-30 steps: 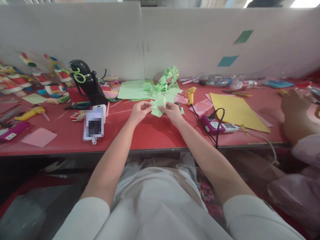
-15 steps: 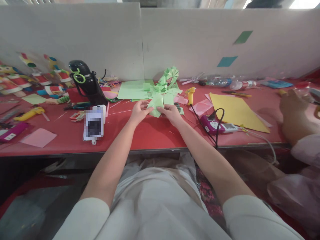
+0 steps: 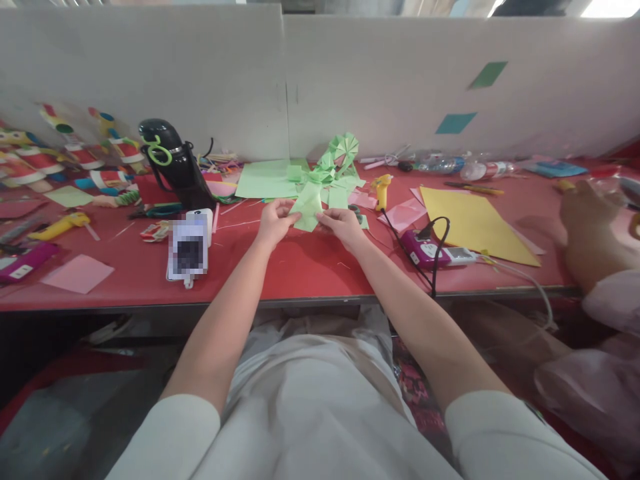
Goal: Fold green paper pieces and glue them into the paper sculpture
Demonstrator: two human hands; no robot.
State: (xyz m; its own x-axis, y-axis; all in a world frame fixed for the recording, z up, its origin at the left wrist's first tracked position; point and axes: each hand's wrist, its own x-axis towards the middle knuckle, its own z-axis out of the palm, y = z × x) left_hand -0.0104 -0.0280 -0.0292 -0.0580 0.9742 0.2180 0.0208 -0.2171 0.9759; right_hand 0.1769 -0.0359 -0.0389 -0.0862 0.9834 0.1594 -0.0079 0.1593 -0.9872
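Note:
Between my two hands is a light green sheet of paper (image 3: 307, 205), creased and held just above the red table. My left hand (image 3: 275, 225) pinches its left edge between thumb and fingers. On the other side, my right hand (image 3: 341, 225) grips the lower right edge the same way. Right behind the sheet stand folded green paper pieces (image 3: 325, 170), topped by a pleated green paper rosette (image 3: 345, 148). A flat green sheet (image 3: 263, 180) lies to their left. Small green paper pieces (image 3: 337, 198) lie close to my right hand.
A black bottle (image 3: 175, 163) and a phone (image 3: 189, 247) are on the left. To the right are a yellow glue gun (image 3: 381, 191), a purple power strip (image 3: 425, 250) with cables and a yellow sheet (image 3: 477, 223). Another person's arm (image 3: 590, 227) rests at the far right.
The green paper in my hands has turned and shifted slightly left, now showing a flatter, longer face. My left hand moved a little left; both hands still hold the paper.

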